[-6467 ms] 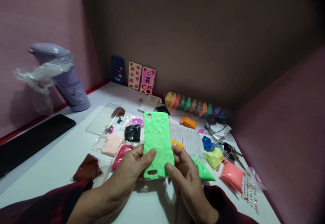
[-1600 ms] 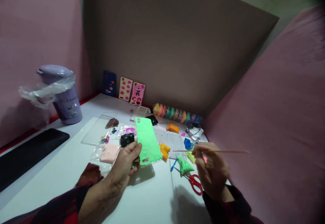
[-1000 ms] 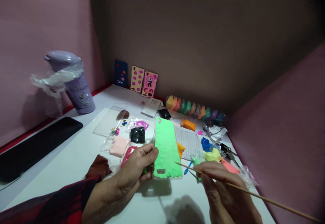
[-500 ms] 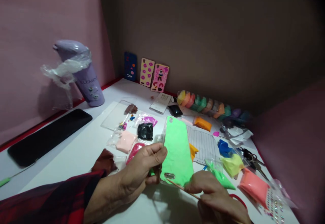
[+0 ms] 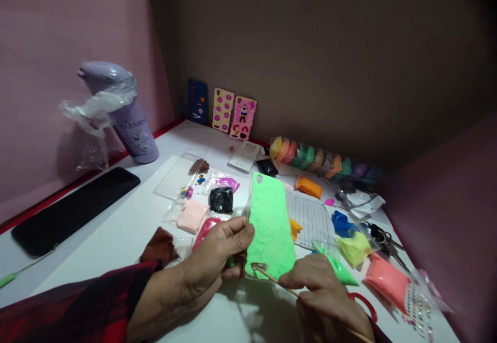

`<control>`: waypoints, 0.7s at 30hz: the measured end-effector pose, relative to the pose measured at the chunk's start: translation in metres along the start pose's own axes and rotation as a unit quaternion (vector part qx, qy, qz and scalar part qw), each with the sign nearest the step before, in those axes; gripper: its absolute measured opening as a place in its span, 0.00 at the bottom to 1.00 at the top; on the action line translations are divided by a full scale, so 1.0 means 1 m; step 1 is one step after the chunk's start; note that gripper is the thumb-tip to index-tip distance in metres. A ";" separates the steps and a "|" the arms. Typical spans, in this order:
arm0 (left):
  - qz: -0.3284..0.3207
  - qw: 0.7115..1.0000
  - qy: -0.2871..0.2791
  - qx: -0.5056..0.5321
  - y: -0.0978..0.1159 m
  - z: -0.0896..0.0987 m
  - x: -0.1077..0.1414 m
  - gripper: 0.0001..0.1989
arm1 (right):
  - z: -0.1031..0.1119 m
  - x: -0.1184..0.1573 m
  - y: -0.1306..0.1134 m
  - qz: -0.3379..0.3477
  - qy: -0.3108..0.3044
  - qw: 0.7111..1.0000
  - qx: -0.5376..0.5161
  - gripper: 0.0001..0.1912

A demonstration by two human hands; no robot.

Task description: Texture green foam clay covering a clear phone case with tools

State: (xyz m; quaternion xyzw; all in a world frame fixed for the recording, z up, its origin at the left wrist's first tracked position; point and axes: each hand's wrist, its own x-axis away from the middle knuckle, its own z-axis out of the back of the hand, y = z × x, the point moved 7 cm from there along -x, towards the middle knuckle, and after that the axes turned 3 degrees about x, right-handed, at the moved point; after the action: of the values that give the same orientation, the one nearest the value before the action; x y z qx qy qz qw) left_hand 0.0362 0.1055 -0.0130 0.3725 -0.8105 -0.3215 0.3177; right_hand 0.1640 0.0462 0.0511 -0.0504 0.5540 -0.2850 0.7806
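Note:
A clear phone case (image 5: 271, 226) covered in bright green clay is held tilted up above the table. My left hand (image 5: 217, 252) grips its left edge, thumb on the green face and fingers behind. My right hand (image 5: 326, 291) pinches a thin wooden stick (image 5: 276, 281) whose tip touches the oval cutout near the case's lower left corner. A smaller round hole shows at the top left of the case. The clay surface looks slightly bumpy.
Clay packets surround the work: pink (image 5: 192, 216), black (image 5: 221, 199), brown (image 5: 159, 247), coral (image 5: 387, 281). Lined paper (image 5: 308, 221) lies behind the case. A black phone (image 5: 77, 208) and purple tumbler (image 5: 134, 120) stand left. Decorated cases (image 5: 223, 110) lean on the wall; keys (image 5: 386, 239) lie right.
The stick's tip has shifted slightly up, from the cutout's lower edge into its left end. My right hand has moved a little left and up; the left hand keeps its grip.

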 end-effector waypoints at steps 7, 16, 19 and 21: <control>0.002 1.000 0.003 0.007 0.001 -0.001 0.001 0.14 | -0.002 -0.006 -0.006 -0.047 -0.024 0.998 0.029 0.07; 0.006 1.000 0.000 0.004 0.002 -0.002 0.001 0.14 | -0.002 -0.004 -0.002 -0.076 -0.036 0.996 -0.002 0.04; 0.016 1.000 0.004 0.005 0.000 -0.001 0.001 0.14 | -0.002 -0.001 -0.002 -0.091 -0.034 0.995 -0.021 0.05; 0.016 1.000 0.006 0.012 0.000 -0.001 0.001 0.14 | 0.000 0.000 -0.002 -0.100 -0.022 0.994 -0.024 0.05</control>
State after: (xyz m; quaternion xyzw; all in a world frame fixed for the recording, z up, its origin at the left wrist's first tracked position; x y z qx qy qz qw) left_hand 0.0366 0.1044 -0.0124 0.3652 -0.8184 -0.3043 0.3228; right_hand 0.1637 0.0448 0.0520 -0.1304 0.5359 -0.3474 0.7584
